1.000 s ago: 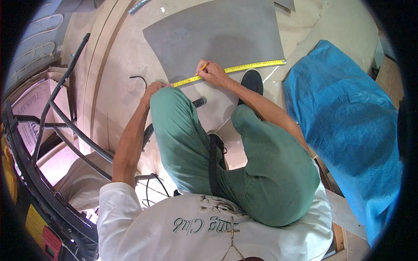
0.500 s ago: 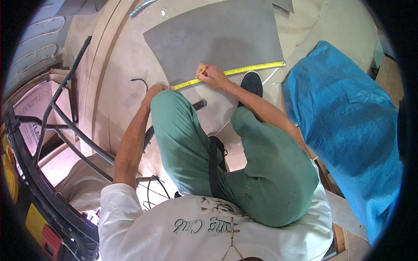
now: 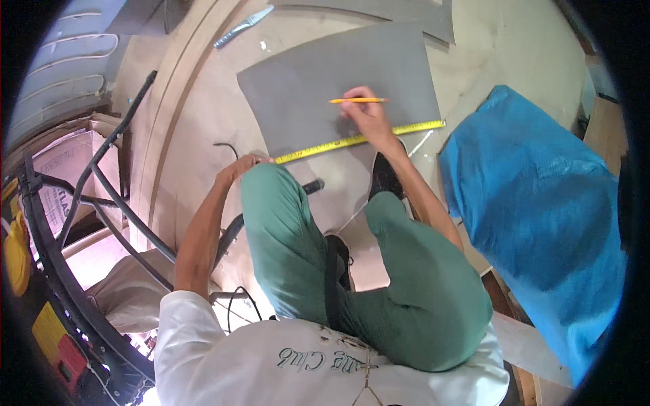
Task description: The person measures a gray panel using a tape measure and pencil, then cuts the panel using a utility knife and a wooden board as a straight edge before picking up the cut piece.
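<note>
A grey sheet (image 3: 305,81) with a curved far edge lies flat on the floor. Along its near edge runs a yellow tape measure (image 3: 332,145), its hooked tip at the sheet's right corner. My left hand (image 3: 246,165) is closed at the tape's left end, partly hidden behind my knee, and the tape's case does not show. Over the sheet, just beyond the tape, my right hand (image 3: 369,120) grips a yellow pencil (image 3: 360,100), held crosswise with its point to the left and off the sheet.
A blue tarp (image 3: 535,203) covers something bulky on the right. At the far left of the floor lies a utility knife (image 3: 244,27). More grey sheet pieces (image 3: 437,19) are at the back. Black tubing (image 3: 101,155) stands at left, and a dark hose end (image 3: 313,186) is near my knee.
My right hand has lifted off the tape and moved right and farther over the sheet, turning the pencil crosswise. The whole view has shifted slightly. My left hand stays at the tape's end.
</note>
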A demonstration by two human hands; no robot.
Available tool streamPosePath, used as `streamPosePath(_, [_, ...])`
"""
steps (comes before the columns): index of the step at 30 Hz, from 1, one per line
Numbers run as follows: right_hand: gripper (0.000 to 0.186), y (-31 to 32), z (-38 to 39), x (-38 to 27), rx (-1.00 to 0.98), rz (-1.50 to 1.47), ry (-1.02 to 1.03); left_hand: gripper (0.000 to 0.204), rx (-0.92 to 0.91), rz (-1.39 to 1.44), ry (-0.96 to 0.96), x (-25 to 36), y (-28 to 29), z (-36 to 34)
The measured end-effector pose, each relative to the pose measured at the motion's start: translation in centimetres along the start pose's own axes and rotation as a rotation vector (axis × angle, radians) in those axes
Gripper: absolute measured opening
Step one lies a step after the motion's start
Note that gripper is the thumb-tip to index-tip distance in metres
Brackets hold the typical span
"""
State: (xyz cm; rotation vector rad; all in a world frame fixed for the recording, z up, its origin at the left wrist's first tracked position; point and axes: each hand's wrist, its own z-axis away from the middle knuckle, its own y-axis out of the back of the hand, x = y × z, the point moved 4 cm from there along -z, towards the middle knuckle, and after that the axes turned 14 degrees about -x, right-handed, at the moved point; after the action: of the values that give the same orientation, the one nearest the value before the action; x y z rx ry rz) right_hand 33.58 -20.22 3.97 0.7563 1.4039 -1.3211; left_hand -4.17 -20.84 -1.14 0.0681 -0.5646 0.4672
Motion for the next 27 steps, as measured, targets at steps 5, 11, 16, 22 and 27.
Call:
streamPosePath(5, [0.016,3.6,3.9,-15.2,0.247,0.117,0.32,0.07,-0.108,-0.195,0.178,3.4,0.1,-0.7])
streamPosePath(11, [0.024,0.1,11.7,-33.3,0.205,0.486,0.951,0.083,0.111,-0.291,-0.045,9.3,1.4,1.2])
streamPosePath(16, [0.037,-3.9,15.4,-39.2,0.308,0.805,1.349,0.083,0.256,-0.292,-0.067,10.7,1.9,1.9])
streamPosePath(22, [0.048,-4.2,18.5,-40.3,0.179,1.041,1.295,0.085,0.435,-0.145,-0.033,5.4,4.6,2.8])
streamPosePath(27, [0.038,-2.7,18.0,-39.3,0.228,0.91,1.286,0.083,0.673,-0.315,0.077,-2.9,7.3,4.9])
